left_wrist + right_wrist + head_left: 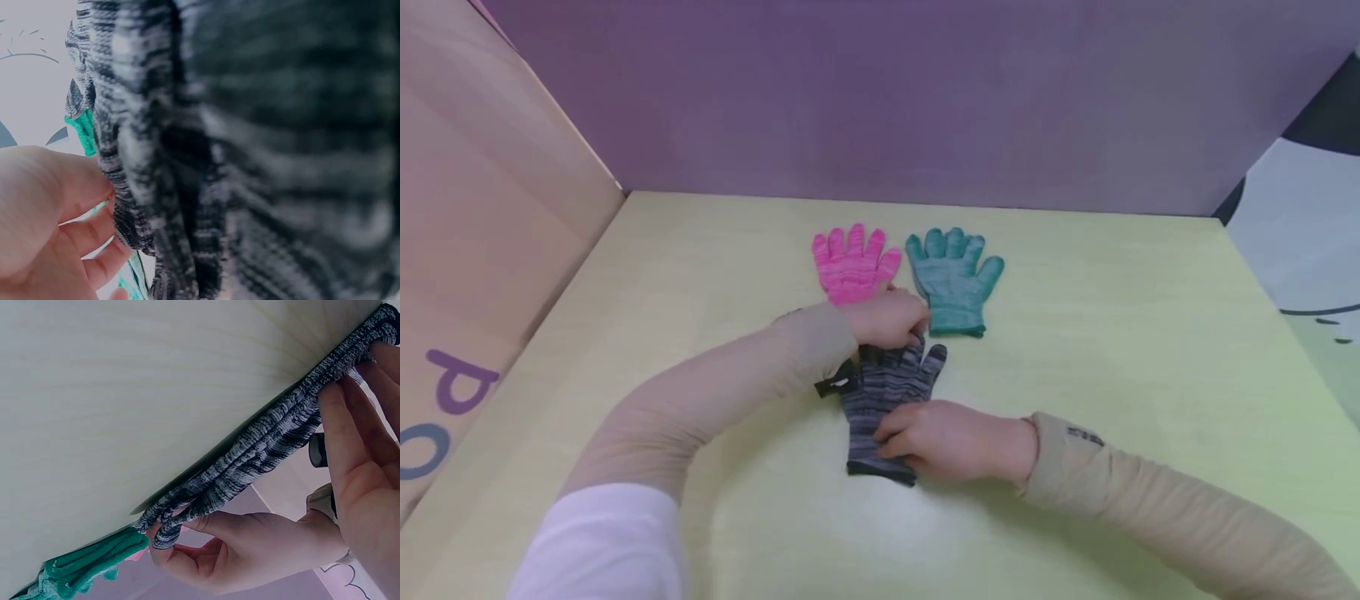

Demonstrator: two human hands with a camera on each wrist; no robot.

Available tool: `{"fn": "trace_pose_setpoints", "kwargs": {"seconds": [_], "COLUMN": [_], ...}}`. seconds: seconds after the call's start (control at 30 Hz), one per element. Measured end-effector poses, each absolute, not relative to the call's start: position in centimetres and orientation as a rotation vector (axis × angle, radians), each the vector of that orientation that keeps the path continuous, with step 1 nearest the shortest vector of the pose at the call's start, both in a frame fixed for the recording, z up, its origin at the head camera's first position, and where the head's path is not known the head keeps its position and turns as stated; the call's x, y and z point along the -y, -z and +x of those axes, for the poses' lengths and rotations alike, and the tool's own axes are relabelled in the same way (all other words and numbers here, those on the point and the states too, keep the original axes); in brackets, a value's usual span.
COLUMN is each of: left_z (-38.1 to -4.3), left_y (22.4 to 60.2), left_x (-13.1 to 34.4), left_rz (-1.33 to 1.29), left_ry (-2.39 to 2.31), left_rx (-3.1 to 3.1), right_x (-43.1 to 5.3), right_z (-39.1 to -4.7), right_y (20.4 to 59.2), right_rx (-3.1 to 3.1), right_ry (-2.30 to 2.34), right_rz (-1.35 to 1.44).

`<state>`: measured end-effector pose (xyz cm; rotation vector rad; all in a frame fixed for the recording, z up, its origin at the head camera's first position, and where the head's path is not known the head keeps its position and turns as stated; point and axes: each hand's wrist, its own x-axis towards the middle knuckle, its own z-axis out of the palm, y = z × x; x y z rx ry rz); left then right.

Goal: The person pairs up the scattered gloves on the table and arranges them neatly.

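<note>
A black-and-grey striped knit glove [883, 400] lies on the table, its cuff toward the person and its fingers pointing away. My left hand [891, 318] pinches the glove at its fingertips, covering some of them; the right wrist view shows that thumb and forefinger around the end of a glove finger. Over the lower palm and cuff, my right hand [951, 437] presses the knit with extended fingers [340, 419]. Close up in the left wrist view, the striped fabric [144, 125] fills much of the picture beside my left thumb.
Behind the striped glove lie a pink glove [853, 271], partly covered by my left hand, and a green glove [955, 287] to its right. A purple panel [917, 108] stands along the far table edge, with a pale panel [482, 208] at the left.
</note>
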<state>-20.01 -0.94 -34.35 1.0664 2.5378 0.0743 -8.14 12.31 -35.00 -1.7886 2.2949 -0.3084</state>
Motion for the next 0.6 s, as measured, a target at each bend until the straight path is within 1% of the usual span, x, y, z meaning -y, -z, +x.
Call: {"fn": "trace_pose_setpoints", "kwargs": {"seconds": [0.27, 0.4, 0.6], "left_z": [-20.6, -20.8, -20.5], "left_y": [34.5, 34.7, 34.0], "left_x": [0.9, 0.7, 1.8], "left_rz": [1.062, 1.056, 1.105], "left_ry": [-0.072, -0.075, -0.199], "left_rx": [-2.702, -2.661, -2.629], "right_x": [-12.4, -12.5, -12.7], "right_z": [-8.0, -8.0, -8.3], "right_y": [35.0, 34.8, 34.5], "right_rx": [-2.314, -2.320, -2.247], "right_ry": [0.259, 0.262, 0.313], "right_rz": [-1.825, -1.827, -1.668]}}
